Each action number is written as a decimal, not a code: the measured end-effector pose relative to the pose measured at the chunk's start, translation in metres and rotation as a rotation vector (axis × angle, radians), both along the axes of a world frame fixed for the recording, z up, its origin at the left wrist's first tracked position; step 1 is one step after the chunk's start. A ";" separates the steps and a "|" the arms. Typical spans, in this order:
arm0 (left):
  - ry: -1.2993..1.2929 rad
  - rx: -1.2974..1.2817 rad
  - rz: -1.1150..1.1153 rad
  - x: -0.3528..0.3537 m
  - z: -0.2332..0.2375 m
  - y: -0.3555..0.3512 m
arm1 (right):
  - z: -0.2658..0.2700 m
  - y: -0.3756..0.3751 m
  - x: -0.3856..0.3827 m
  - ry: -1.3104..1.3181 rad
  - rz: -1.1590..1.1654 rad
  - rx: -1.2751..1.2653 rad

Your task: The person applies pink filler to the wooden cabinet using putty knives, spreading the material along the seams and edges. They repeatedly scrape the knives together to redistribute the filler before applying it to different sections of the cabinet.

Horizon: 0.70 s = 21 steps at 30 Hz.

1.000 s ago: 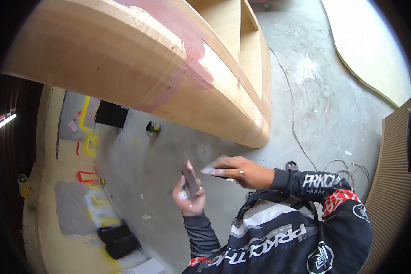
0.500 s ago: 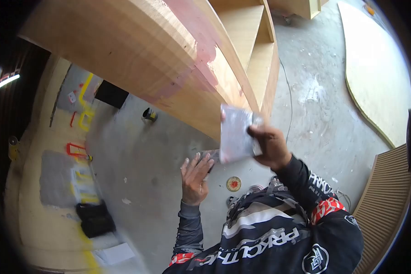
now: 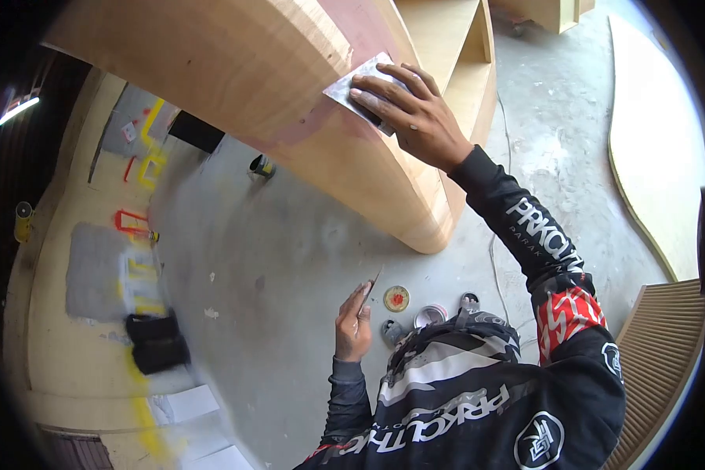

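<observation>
My right hand (image 3: 415, 110) presses a flat square putty spreader (image 3: 341, 90), smeared whitish, against the curved plywood side of a cabinet (image 3: 235, 78). Its fingers lie over the plate, which rests at the edge of a pink putty patch (image 3: 290, 135). Lower down, my left hand (image 3: 353, 325) is closed around a thin flat plate (image 3: 374, 286), seen nearly edge-on, well below the panel. On the floor beside that hand are a round lid with a red centre (image 3: 396, 298) and an open tin of pale paste (image 3: 431, 316).
Cabinet shelves (image 3: 439, 39) open behind the curved panel. A cable (image 3: 493, 258) runs along the concrete floor. A white curved board (image 3: 654, 141) and a ribbed panel (image 3: 658, 368) stand at the right. Leftward are a dark can (image 3: 262, 166) and a black bag (image 3: 158, 345).
My right hand has moved up and turned over, bringing the spreader from in front of the panel's lower end onto its surface. My left hand has dropped lower and turned its plate edge-on.
</observation>
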<state>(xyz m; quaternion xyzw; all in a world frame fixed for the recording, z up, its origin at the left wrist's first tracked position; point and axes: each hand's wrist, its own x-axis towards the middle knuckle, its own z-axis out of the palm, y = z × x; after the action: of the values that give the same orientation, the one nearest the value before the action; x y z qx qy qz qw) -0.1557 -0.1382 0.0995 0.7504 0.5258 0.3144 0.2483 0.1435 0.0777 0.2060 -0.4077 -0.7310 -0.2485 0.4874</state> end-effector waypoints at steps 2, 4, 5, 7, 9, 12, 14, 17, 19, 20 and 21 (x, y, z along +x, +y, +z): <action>0.002 -0.021 0.026 -0.002 0.000 -0.006 | -0.006 0.003 -0.002 -0.048 -0.062 -0.020; -0.024 -0.040 0.051 -0.004 0.000 -0.010 | -0.016 0.006 -0.004 -0.028 -0.030 -0.032; -0.022 -0.043 0.056 -0.005 -0.002 -0.011 | -0.021 0.008 -0.005 -0.018 -0.014 -0.039; -0.019 -0.049 0.064 -0.009 -0.005 -0.012 | -0.029 0.009 -0.006 -0.044 -0.051 -0.046; -0.025 -0.072 0.073 -0.009 -0.007 -0.014 | -0.035 0.010 -0.006 -0.062 -0.070 -0.059; -0.029 -0.074 0.066 -0.008 -0.008 -0.014 | -0.042 0.008 -0.006 -0.121 -0.110 -0.092; -0.031 -0.069 0.060 -0.007 -0.008 -0.013 | -0.049 0.007 -0.001 -0.220 -0.186 -0.121; -0.038 -0.065 0.063 -0.008 -0.007 -0.012 | -0.061 -0.001 0.003 -0.184 -0.102 -0.128; -0.047 -0.062 0.068 -0.008 -0.007 -0.009 | -0.069 -0.002 0.007 -0.077 0.008 -0.093; -0.064 -0.068 0.076 -0.008 -0.008 -0.008 | -0.072 -0.003 0.009 -0.024 0.061 -0.079; -0.082 -0.075 0.084 -0.009 -0.011 -0.008 | -0.061 -0.006 0.009 0.057 0.082 -0.053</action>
<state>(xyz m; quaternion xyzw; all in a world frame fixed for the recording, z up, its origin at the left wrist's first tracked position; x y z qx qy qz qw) -0.1644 -0.1463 0.0881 0.7043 0.5577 0.3351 0.2839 0.1529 0.0713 0.1451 -0.3970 -0.7393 -0.1973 0.5069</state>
